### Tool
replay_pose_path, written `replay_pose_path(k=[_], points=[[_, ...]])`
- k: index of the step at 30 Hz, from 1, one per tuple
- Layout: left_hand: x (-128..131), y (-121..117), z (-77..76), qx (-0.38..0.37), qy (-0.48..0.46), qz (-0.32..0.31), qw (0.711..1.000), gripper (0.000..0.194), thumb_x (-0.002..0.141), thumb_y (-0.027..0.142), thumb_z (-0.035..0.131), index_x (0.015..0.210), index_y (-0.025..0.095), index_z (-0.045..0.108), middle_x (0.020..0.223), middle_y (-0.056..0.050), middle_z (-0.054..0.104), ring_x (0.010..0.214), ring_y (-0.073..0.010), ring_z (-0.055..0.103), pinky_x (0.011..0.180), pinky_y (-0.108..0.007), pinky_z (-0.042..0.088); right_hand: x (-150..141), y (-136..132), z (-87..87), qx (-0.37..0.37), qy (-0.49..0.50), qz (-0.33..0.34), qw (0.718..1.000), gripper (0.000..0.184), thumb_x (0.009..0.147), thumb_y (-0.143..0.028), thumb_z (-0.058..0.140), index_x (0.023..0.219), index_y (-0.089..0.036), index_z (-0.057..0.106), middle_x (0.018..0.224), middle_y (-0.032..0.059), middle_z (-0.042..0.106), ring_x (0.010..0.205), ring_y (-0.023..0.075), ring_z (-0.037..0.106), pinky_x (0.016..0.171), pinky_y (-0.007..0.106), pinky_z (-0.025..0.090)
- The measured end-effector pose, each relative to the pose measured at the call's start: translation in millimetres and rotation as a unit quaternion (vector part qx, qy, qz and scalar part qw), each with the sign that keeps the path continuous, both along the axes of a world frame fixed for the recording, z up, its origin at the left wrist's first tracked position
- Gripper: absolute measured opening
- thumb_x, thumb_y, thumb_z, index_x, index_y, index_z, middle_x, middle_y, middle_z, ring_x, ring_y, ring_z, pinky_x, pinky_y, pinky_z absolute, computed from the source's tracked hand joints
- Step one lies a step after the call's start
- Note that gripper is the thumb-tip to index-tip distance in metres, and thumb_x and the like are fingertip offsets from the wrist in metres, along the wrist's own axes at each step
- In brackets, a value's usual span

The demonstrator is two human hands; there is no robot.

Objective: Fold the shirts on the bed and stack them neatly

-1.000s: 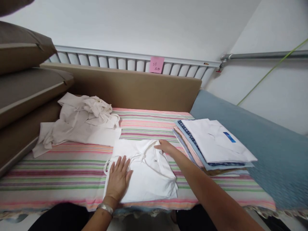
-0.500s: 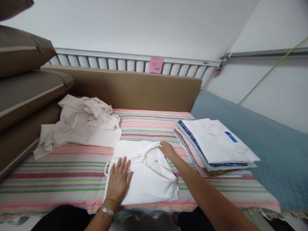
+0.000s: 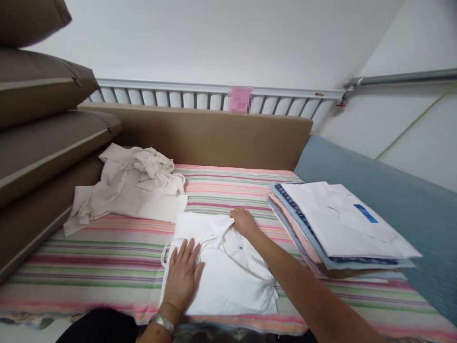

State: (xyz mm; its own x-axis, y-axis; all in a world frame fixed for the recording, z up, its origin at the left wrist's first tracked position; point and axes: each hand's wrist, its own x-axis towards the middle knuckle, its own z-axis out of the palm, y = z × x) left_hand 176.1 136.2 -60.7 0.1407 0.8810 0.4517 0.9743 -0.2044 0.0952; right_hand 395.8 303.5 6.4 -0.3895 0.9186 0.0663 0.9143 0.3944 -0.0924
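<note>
A folded white polo shirt lies on the striped cloth in front of me. My left hand rests flat on its left side, fingers spread. At the shirt's collar my right hand has its fingers curled on the fabric. To the right sits a stack of folded clothes with a white shirt on top. A crumpled cream garment lies at the back left.
Brown cushions are piled along the left. A tan backrest and a white slatted rail with a pink note run behind. A blue cover lies on the right, under a metal pipe.
My right hand has drawn slightly left onto the collar and curled on it. The left hand stays flat on the shirt. The view has shifted a little to the left.
</note>
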Motion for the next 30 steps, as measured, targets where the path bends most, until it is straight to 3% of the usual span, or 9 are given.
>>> replay_pose_path(k=[8, 14, 18, 23, 27, 30], points=[[0, -2, 1.3, 0.004, -0.005, -0.010, 1.000, 0.047, 0.089, 0.037, 0.041, 0.134, 0.025, 0.040, 0.143, -0.004, 0.039, 0.133, -0.0265, 0.032, 0.104, -0.047, 0.031, 1, 3, -3.6, -0.026, -0.017, -0.009, 0.999, 0.034, 0.081, -0.008, 0.041, 0.097, -0.020, 0.067, 0.099, 0.0099, 0.062, 0.091, 0.0208, 0.057, 0.073, 0.028, 0.037], [0, -2, 2.4, -0.001, -0.011, -0.011, 1.000, 0.047, 0.089, 0.037, 0.040, 0.135, 0.026, 0.039, 0.143, -0.005, 0.039, 0.133, -0.0264, 0.033, 0.103, -0.047, 0.032, 0, 2, -8.6, -0.054, 0.023, -0.054, 0.997, 0.041, 0.082, -0.008, 0.039, 0.110, -0.026, 0.063, 0.099, 0.0100, 0.064, 0.093, 0.0225, 0.059, 0.078, 0.032, 0.039], [1, -2, 3.6, -0.016, -0.006, -0.004, 1.000, 0.045, 0.090, 0.039, 0.038, 0.133, 0.026, 0.042, 0.143, -0.003, 0.039, 0.133, -0.0265, 0.033, 0.103, -0.048, 0.033, 6, 7, -7.1, -0.075, 0.093, -0.110, 0.987, 0.045, 0.082, -0.010, 0.043, 0.122, -0.026, 0.054, 0.112, 0.0090, 0.063, 0.105, 0.0227, 0.056, 0.087, 0.033, 0.038], [1, 0, 3.3, -0.019, -0.003, 0.001, 1.000, 0.045, 0.090, 0.041, 0.037, 0.131, 0.025, 0.046, 0.142, -0.003, 0.041, 0.132, -0.0269, 0.034, 0.104, -0.048, 0.032, 30, -3, -1.8, -0.130, 0.227, -0.197, 0.945, 0.051, 0.078, -0.025, 0.057, 0.128, -0.021, 0.047, 0.109, 0.0077, 0.065, 0.098, 0.0195, 0.060, 0.080, 0.027, 0.045], [0, 2, 3.2, -0.021, -0.007, 0.001, 1.000, 0.044, 0.090, 0.041, 0.037, 0.130, 0.026, 0.046, 0.141, -0.004, 0.042, 0.132, -0.0267, 0.035, 0.104, -0.049, 0.032, 53, -37, -3.3, -0.214, 0.327, -0.249, 0.886, 0.042, 0.082, -0.027, 0.050, 0.122, -0.014, 0.049, 0.086, 0.0063, 0.069, 0.070, 0.0140, 0.065, 0.060, 0.023, 0.049], [1, 3, 1.9, -0.029, -0.011, 0.003, 1.000, 0.045, 0.090, 0.041, 0.036, 0.130, 0.026, 0.046, 0.142, -0.003, 0.042, 0.132, -0.0267, 0.033, 0.104, -0.049, 0.031, 64, -66, -5.6, -0.250, 0.383, -0.261, 0.850, 0.037, 0.084, -0.029, 0.048, 0.117, -0.013, 0.052, 0.077, 0.0054, 0.068, 0.060, 0.0118, 0.064, 0.054, 0.020, 0.047]])
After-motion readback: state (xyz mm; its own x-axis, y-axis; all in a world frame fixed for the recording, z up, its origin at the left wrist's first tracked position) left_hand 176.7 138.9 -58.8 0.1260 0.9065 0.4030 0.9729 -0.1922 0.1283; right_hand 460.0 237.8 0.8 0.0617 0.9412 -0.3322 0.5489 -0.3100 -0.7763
